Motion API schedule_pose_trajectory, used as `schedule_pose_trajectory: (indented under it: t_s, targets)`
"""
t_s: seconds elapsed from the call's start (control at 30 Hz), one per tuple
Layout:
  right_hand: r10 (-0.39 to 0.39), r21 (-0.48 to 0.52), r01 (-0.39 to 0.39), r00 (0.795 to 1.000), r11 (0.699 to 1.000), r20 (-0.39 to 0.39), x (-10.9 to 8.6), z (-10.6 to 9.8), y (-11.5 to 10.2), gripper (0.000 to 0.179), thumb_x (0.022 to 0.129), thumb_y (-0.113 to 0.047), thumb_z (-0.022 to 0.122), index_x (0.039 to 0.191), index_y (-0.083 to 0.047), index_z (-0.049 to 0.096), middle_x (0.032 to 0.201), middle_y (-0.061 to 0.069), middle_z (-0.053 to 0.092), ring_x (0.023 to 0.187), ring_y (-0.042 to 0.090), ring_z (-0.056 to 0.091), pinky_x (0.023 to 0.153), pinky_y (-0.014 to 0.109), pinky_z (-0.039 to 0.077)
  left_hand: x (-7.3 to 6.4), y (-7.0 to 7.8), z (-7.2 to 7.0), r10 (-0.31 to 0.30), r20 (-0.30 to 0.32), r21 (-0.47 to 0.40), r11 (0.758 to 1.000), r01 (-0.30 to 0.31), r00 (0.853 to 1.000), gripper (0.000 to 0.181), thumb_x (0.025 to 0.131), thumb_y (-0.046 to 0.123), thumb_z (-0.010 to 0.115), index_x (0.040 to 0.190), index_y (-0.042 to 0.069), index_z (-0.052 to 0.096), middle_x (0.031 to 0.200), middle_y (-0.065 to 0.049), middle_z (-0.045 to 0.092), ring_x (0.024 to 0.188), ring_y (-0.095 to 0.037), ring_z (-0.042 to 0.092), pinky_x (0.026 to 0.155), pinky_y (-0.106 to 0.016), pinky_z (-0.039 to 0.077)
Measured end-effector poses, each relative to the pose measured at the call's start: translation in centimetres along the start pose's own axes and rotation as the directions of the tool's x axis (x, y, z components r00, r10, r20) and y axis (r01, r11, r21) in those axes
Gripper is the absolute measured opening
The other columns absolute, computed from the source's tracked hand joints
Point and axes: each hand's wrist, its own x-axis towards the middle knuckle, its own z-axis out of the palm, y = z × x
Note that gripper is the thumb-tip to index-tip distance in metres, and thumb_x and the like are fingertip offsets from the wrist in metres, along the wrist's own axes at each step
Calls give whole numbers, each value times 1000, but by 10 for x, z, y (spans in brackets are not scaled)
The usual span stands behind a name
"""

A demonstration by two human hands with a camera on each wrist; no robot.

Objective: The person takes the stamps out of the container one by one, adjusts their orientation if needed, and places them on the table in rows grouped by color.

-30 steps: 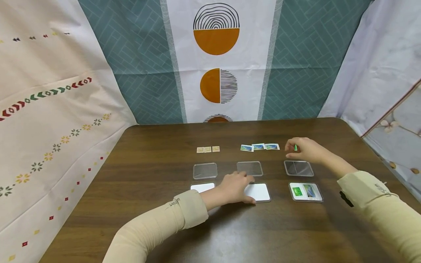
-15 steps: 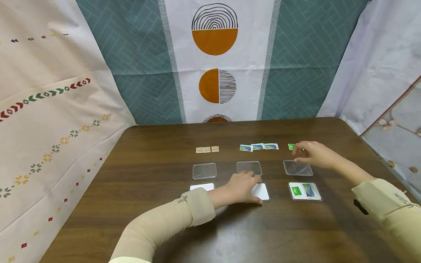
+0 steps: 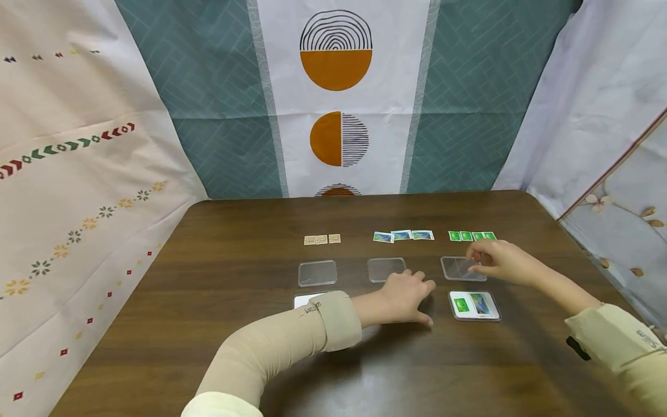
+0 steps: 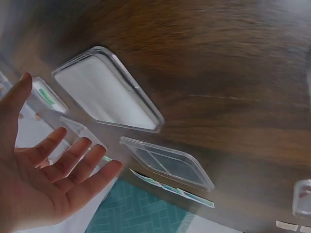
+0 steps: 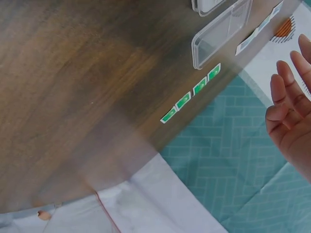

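Observation:
My left hand [image 3: 400, 296] hovers over the table with spread fingers and an empty palm, which the left wrist view confirms. In the head view it covers the middle white-lined clear case; the left wrist view shows that white-lined case [image 4: 104, 92] apart from the fingers. My right hand [image 3: 502, 260], fingers relaxed and holding nothing, is above the right edge of a clear lid [image 3: 458, 269]. Just beyond it lies a row of several green stamps [image 3: 466, 236]. Nearer me, between the hands, is a case [image 3: 474, 306] with one green and one blue landscape stamp on its white lining.
Tan stamps [image 3: 321, 239] and blue landscape stamps [image 3: 402, 236] lie in rows farther back. Two more clear lids, a left lid [image 3: 318, 273] and a middle lid [image 3: 383, 268], sit in front of them. My left sleeve [image 3: 297, 327] partly hides another white-lined case [image 3: 304, 300].
My left hand has moved right across the middle white-lined case. My right hand has drawn back toward me from the green stamps, uncovering their row.

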Motion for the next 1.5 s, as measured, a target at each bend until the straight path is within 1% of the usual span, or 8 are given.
schedule_pose_trajectory:
  t_s: [0.13, 0.4, 0.53, 0.67, 0.77, 1.0, 1.23, 1.5]
  targets:
    - [8, -7, -8, 1000, 1000, 14, -5, 4, -5, 23, 71, -7, 79, 82, -14, 60, 73, -13, 47, 62, -5, 37, 53, 18, 34, 4, 6, 3, -7, -16, -3, 1000, 7, 1000, 64, 71, 67, 66, 120, 27, 57, 105, 9, 59, 88, -10, 57, 63, -24, 48]
    - [73, -12, -72, 997, 997, 33, -18, 5, -11, 20, 73, -10, 78, 85, -15, 62, 75, -15, 49, 65, -3, 41, 54, 19, 37, 19, 17, 9, -9, -141, 18, 1000, 11, 990, 61, 70, 71, 63, 113, 28, 61, 95, 10, 59, 81, -8, 57, 57, -21, 45]
    - [60, -3, -60, 998, 998, 23, -22, 8, -12, 22, 72, -8, 78, 84, -16, 61, 77, -17, 51, 66, -3, 42, 55, 20, 38, 24, 17, 10, -33, -117, -7, 999, 32, 993, 66, 69, 72, 63, 118, 29, 60, 101, 10, 60, 85, -8, 58, 60, -21, 47]
    - [12, 19, -12, 1000, 1000, -9, -28, 12, -10, 26, 70, -6, 79, 84, -16, 59, 78, -16, 54, 67, -2, 43, 56, 20, 38, 25, 16, 11, -64, -57, -40, 997, 62, 996, 73, 68, 73, 63, 126, 30, 56, 108, 10, 59, 90, -8, 57, 64, -22, 47]
    - [-29, 29, 30, 999, 999, -26, -32, 17, -8, 29, 68, -4, 80, 83, -17, 59, 79, -15, 54, 69, -4, 42, 56, 20, 38, 26, 16, 12, -69, -34, -62, 996, 67, 997, 75, 68, 74, 62, 128, 30, 55, 110, 10, 59, 93, -9, 56, 67, -22, 48]
    - [-76, 52, 77, 997, 996, -29, -36, 25, -5, 32, 66, -3, 80, 85, -20, 59, 83, -14, 55, 72, -5, 43, 58, 21, 40, 30, 21, 15, -70, -45, -54, 996, 67, 997, 72, 66, 75, 63, 124, 31, 58, 108, 12, 58, 92, -8, 54, 67, -23, 48]
    - [-70, 36, 70, 998, 997, 7, -37, 28, -4, 31, 68, -5, 80, 87, -19, 60, 87, -11, 59, 76, -1, 52, 62, 24, 46, 36, 31, 13, -87, -48, -27, 996, 85, 995, 62, 65, 75, 64, 108, 31, 62, 106, 12, 59, 88, -7, 55, 66, -24, 48]
    - [-71, 70, 67, 996, 995, 54, -37, 36, -3, 28, 69, -6, 79, 86, -16, 60, 85, -7, 58, 73, 1, 49, 57, 21, 43, 42, 36, 17, -119, -39, -7, 993, 119, 992, 63, 65, 77, 62, 112, 34, 61, 107, 13, 58, 85, -7, 55, 63, -23, 48]
